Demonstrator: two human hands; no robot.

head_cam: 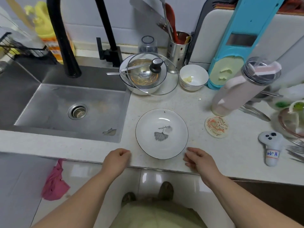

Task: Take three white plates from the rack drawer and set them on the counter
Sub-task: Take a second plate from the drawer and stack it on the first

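A white plate with a thin dark rim and a grey leaf print lies flat on the pale counter, near its front edge. My left hand rests at the counter edge just left of the plate, fingers curled loosely, holding nothing. My right hand sits just right of the plate, fingers apart and slightly bent, also holding nothing. Neither hand touches the plate. The rack drawer is out of view.
A steel sink with a black tap lies to the left. Behind the plate stand a bowl under a glass lid, a small white bowl and a utensil holder. A pink bottle, coaster and forks crowd the right.
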